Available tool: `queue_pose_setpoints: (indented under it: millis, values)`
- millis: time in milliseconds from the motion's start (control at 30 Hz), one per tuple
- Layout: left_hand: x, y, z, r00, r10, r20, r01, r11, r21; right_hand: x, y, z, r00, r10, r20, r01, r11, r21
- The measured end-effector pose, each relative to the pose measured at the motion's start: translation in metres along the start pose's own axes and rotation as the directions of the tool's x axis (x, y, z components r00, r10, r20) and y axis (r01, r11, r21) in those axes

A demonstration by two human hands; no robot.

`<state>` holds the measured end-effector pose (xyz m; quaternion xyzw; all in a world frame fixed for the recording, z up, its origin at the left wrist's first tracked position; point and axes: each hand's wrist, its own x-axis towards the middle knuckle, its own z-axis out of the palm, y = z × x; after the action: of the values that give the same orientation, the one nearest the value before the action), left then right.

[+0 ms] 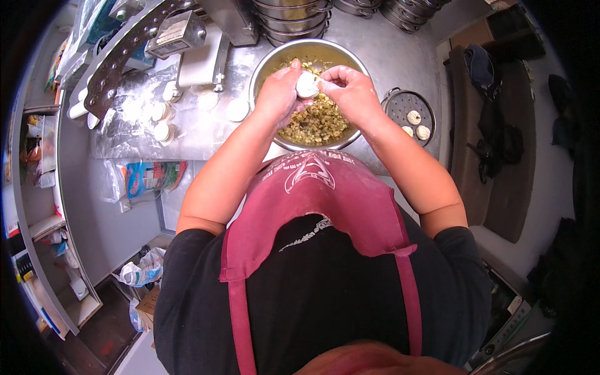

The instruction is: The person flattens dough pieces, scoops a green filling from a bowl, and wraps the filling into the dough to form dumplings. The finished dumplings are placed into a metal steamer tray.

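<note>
Above a large steel bowl (260,65) of chopped filling (315,123), my left hand (280,91) cradles a white dough bun (307,85). The fingers and thumb of my right hand (350,93) pinch the bun's edge on its right side. Flour dusts both hands. To the left of the bowl, a flat dough wrapper (237,109) lies on the steel table, with another dough round (207,100) beyond it. Small stacks of dough rounds (161,111) stand farther left. Several shaped buns (414,117) sit on a perforated steamer tray (394,104) to the right.
Stacked steel steamer pots (293,21) stand behind the bowl. At the back left is a dough machine (201,58) with a metal outfeed. A brown bench (497,154) with dark items on it runs along the right. Shelves (47,225) line the left side.
</note>
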<state>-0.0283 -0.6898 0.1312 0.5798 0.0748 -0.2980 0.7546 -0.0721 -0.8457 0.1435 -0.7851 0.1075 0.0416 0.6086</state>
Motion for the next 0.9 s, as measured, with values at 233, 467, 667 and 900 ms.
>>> queue_pose_setpoints:
  millis: [233,467,667,900]
  values:
    - [0.003,-0.006,-0.005,1.000,0.024,-0.010,-0.025,0.999,-0.048,0.000,0.013,0.002,0.995,-0.097,-0.031,0.097,0.995,0.018]
    - [0.000,-0.007,0.003,0.997,0.021,-0.070,-0.017,0.999,0.044,-0.004,0.017,0.005,1.000,0.004,-0.031,0.003,0.971,0.238]
    - [0.016,-0.035,0.000,0.978,0.159,-0.135,-0.173,0.980,-0.095,-0.006,0.020,0.016,0.998,0.045,-0.033,-0.034,0.959,0.282]
    - [0.015,-0.037,0.001,0.919,0.345,-0.190,-0.342,0.939,0.048,-0.010,0.013,0.021,0.990,-0.069,-0.125,0.094,0.973,0.209]
